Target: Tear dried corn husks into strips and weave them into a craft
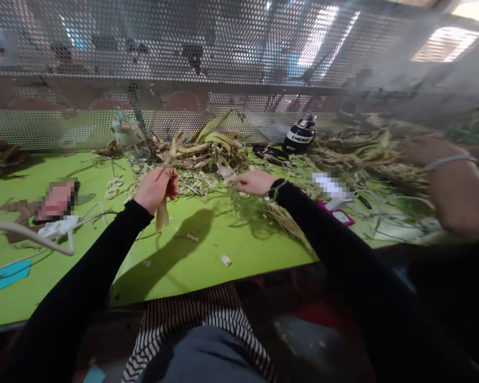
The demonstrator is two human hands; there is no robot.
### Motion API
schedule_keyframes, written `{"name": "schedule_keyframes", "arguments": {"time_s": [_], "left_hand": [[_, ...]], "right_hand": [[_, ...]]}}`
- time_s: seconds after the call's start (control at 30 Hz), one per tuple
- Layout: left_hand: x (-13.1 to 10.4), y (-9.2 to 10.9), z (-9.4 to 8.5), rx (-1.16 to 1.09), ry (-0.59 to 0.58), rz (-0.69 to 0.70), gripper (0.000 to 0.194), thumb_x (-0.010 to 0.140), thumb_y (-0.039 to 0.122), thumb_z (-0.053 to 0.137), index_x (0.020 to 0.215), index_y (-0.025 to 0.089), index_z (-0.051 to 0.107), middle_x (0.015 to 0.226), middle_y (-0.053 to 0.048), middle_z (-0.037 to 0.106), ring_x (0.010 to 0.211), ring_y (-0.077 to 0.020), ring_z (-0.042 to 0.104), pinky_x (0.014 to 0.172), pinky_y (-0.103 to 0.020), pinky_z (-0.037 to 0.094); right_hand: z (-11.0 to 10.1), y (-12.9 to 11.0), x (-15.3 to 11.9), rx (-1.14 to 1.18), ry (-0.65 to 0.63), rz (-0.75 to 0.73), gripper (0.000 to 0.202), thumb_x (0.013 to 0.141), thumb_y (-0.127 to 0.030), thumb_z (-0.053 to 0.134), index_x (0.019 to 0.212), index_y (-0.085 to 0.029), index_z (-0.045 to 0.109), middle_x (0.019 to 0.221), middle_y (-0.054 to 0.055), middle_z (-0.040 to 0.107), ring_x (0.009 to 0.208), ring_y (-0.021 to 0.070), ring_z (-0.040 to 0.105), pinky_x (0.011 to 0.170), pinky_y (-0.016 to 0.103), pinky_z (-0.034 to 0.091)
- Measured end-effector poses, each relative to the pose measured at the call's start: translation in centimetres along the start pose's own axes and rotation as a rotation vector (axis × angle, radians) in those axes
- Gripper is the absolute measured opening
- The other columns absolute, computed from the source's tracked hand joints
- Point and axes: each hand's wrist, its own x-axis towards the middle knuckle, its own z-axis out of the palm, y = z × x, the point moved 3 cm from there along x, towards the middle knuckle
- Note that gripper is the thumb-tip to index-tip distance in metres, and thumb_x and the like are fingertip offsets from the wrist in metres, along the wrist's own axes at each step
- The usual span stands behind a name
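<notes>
Over the green table (207, 250), my left hand (156, 187) is closed round a pale dry leaf strip (163, 214), which hangs below the fingers and also sticks up above them. My right hand (255, 183) is closed in a pinch at a blurred bundle of thin green strands (249, 205) that hangs over the table. Behind both hands lies a heap of dry husk-like leaves (211, 146), with small shreds scattered in front of it. A longer dry leaf bunch (289, 226) lies under my right forearm.
A clear bottle (131, 138) and a black bottle (300, 135) stand at the back by a perforated metal screen (163, 58). On the left are a phone (57, 201), a power strip (58, 227) and cables. Another person's arm (455, 181) reaches in at the right.
</notes>
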Motion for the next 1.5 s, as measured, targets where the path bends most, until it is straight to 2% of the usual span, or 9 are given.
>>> {"name": "schedule_keyframes", "arguments": {"time_s": [0.13,0.37,0.43,0.6,0.87,1.07,1.27,1.4,1.5], "left_hand": [[-3.4,1.1,0.8,-0.04,-0.204,0.012,0.027,0.085,0.042,0.054,0.077,0.016,0.049,0.059,0.004,0.046,0.042,-0.0059,0.047,0.035,-0.015,0.038],[-5.6,0.1,-1.6,-0.065,-0.126,-0.066,0.035,0.079,0.049,0.06,0.078,0.016,0.049,0.059,0.005,0.045,0.042,-0.0058,0.047,0.035,-0.016,0.039],[-5.5,-0.2,-2.2,-0.084,-0.11,-0.084,0.032,0.08,0.046,0.059,0.078,0.015,0.049,0.059,0.005,0.045,0.042,-0.0057,0.047,0.034,-0.016,0.038],[-4.7,-1.0,-1.7,-0.077,-0.126,-0.143,0.025,0.085,0.038,0.054,0.075,0.015,0.05,0.056,0.004,0.046,0.041,-0.0057,0.048,0.034,-0.015,0.038],[-2.4,-2.2,0.9,-0.013,-0.175,-0.202,0.019,0.09,0.03,0.045,0.078,0.015,0.048,0.072,-0.001,0.058,0.045,-0.0072,0.057,0.031,-0.014,0.035],[-0.8,0.9,-0.1,-0.164,0.165,0.14,0.019,0.09,0.032,0.046,0.078,0.017,0.047,0.083,0.0,0.062,0.037,-0.0004,0.044,0.029,-0.013,0.021],[0.4,1.2,3.3,-0.006,-0.164,0.035,0.018,0.09,0.025,0.046,0.076,0.015,0.052,0.082,-0.001,0.062,0.038,-0.0031,0.051,0.029,-0.015,0.025],[1.0,1.8,3.5,-0.172,-0.002,0.027,0.021,0.092,0.022,0.04,0.073,0.016,0.047,0.067,0.002,0.058,0.031,-0.0003,0.037,0.029,-0.014,0.018],[0.5,2.6,4.0,-0.47,-0.121,-0.023,0.02,0.093,0.023,0.037,0.076,0.016,0.045,0.067,0.002,0.056,0.033,0.0005,0.033,0.03,-0.011,0.019]], "right_hand": [[1.5,-4.6,3.9,-0.399,-0.216,-0.22,0.016,0.085,-0.027,0.059,0.09,-0.014,0.069,0.085,0.004,0.067,0.075,0.0163,0.057,0.074,0.029,0.042],[1.7,-11.0,9.8,-0.454,0.119,-0.395,0.031,0.093,-0.019,0.035,0.106,-0.009,0.061,0.101,0.01,0.064,0.09,0.0194,0.056,0.083,0.032,0.04],[0.8,-11.4,9.9,-0.496,0.091,-0.397,0.031,0.093,-0.02,0.036,0.11,-0.011,0.059,0.097,0.008,0.065,0.088,0.019,0.057,0.084,0.033,0.04],[-1.0,-11.2,8.4,-0.644,-0.215,-0.279,0.016,0.082,-0.016,0.057,0.094,-0.014,0.067,0.074,0.002,0.064,0.075,0.0183,0.059,0.082,0.034,0.041],[-6.5,-12.0,5.6,0.092,0.057,-0.325,0.015,0.089,-0.011,0.045,0.095,-0.017,0.057,0.061,-0.004,0.046,0.048,0.008,0.044,0.049,0.023,0.042],[-4.3,-12.1,3.0,0.248,-0.143,-0.312,0.015,0.088,-0.006,0.044,0.092,-0.012,0.057,0.054,-0.006,0.042,0.04,0.0051,0.029,0.034,0.017,0.021],[-3.2,-12.0,1.6,0.379,-0.23,-0.349,0.011,0.09,-0.009,0.045,0.096,-0.011,0.054,0.063,-0.003,0.053,0.042,0.0028,0.034,0.036,0.015,0.024],[-4.1,-11.1,0.3,0.456,-0.243,-0.356,0.011,0.089,-0.014,0.051,0.1,-0.012,0.051,0.076,0.001,0.059,0.044,0.0017,0.04,0.035,0.013,0.026],[-4.0,-9.9,-0.7,0.49,-0.294,-0.346,0.016,0.086,-0.014,0.057,0.1,-0.012,0.051,0.077,0.001,0.06,0.046,0.0021,0.043,0.036,0.013,0.031]]}}
